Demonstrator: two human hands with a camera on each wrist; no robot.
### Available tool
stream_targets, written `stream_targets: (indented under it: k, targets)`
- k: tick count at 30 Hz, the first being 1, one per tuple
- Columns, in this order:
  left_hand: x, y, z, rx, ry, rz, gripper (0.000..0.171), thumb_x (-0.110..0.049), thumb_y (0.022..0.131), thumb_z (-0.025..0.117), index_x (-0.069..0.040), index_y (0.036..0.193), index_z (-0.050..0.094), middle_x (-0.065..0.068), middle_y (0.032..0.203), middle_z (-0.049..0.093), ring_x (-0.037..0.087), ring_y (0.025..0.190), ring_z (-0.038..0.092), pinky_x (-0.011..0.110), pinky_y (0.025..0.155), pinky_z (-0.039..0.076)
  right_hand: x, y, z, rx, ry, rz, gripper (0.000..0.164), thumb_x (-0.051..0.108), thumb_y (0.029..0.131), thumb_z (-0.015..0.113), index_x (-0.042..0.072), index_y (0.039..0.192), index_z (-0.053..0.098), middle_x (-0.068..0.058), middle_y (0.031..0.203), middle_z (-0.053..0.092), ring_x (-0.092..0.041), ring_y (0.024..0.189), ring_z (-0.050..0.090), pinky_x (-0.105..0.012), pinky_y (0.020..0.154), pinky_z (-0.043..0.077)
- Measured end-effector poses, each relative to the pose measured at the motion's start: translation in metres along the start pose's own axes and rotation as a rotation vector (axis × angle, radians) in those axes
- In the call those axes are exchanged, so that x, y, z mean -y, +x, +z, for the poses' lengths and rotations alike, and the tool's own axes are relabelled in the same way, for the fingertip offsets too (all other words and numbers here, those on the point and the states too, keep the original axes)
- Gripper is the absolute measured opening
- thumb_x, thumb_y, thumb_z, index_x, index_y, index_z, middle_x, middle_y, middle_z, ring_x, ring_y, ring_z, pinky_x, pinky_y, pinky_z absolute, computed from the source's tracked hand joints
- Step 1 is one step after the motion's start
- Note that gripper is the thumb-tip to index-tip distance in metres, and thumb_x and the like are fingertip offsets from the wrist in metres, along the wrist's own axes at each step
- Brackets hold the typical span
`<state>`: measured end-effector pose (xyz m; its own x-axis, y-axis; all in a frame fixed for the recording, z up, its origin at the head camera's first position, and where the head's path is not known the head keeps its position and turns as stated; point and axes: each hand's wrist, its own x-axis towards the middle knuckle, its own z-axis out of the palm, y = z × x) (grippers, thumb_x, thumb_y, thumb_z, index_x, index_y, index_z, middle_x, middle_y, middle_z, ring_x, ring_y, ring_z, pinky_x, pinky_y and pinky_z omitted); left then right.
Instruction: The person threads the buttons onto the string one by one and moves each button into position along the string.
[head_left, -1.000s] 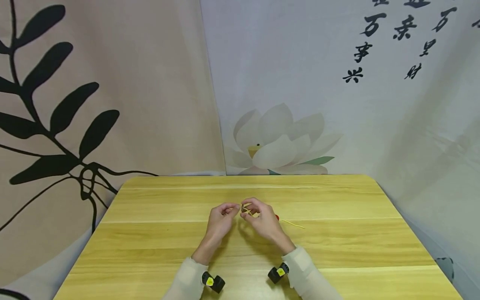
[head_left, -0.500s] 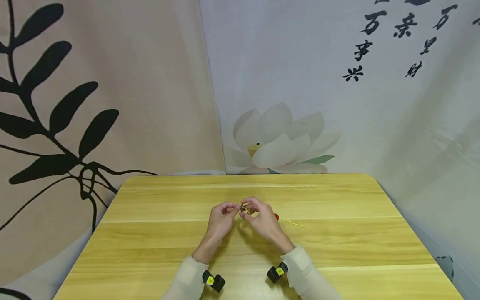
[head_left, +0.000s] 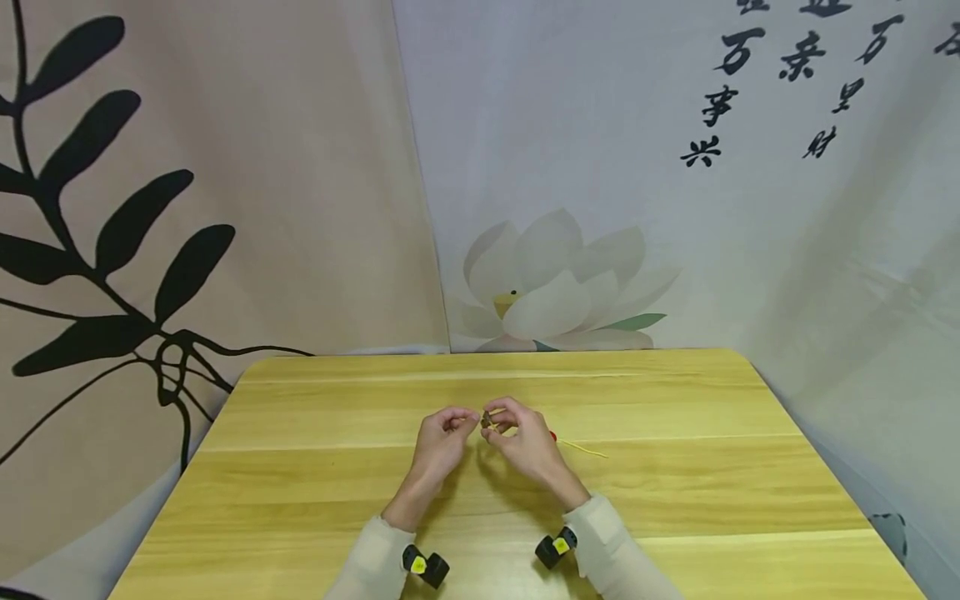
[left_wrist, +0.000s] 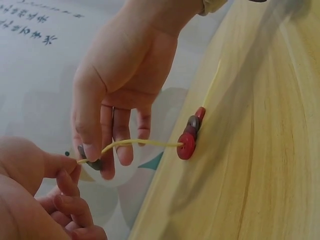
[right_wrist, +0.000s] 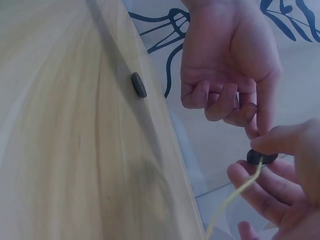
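My right hand (head_left: 525,440) pinches a dark button (right_wrist: 254,158) between thumb and fingers, above the table. A yellow cord (left_wrist: 142,142) runs from that button down to a red button (left_wrist: 186,146) on the table. On the other side of the dark button, my left hand (head_left: 441,443) pinches the short end of the cord with thumb and index finger, its tips right at the button. Behind the red button, a dark grey button (left_wrist: 193,122) and another red one (left_wrist: 201,113) sit in a row along the cord. In the head view, my right hand hides most of this row.
Another dark button (right_wrist: 139,85) lies on the wooden table (head_left: 315,483), apart from the cord. The cord's yellow tail (head_left: 585,449) trails to the right of my right hand. Printed cloth (head_left: 315,167) hangs behind the table's far edge.
The dark button in my right fingers has turned slightly and shows more of its face. Both hands stay almost in place, and the view has shifted a little.
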<state>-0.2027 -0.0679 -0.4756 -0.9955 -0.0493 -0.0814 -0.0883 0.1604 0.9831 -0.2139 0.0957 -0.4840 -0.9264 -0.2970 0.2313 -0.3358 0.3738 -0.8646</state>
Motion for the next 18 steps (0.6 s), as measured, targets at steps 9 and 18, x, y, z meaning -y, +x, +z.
stream_targets:
  k: [9,18]
  targets:
    - [-0.0024,0.0002,-0.0020,-0.006,-0.008,0.001,0.017,-0.019,0.095,0.067,-0.003,0.099,0.071,-0.001,0.079,0.052,0.011,0.065,0.043,0.020,0.053,0.034,0.0002,0.0005,-0.0019,0.005,-0.004,0.009,0.029,0.004,0.088,0.072,0.002,0.116,0.063,-0.014,0.103,0.074,-0.023,0.087,0.067,-0.027,0.071,0.054]
    - [-0.0048,-0.0005,-0.0031,0.001,-0.005,0.001,0.018,-0.019,0.096,0.066,-0.002,0.099,0.071,-0.002,0.077,0.050,0.011,0.064,0.042,0.020,0.054,0.033,-0.0005,0.0009,-0.0034,0.009,-0.040,-0.007,0.028,0.006,0.088,0.073,0.006,0.114,0.063,-0.006,0.100,0.075,-0.018,0.087,0.066,-0.031,0.075,0.054]
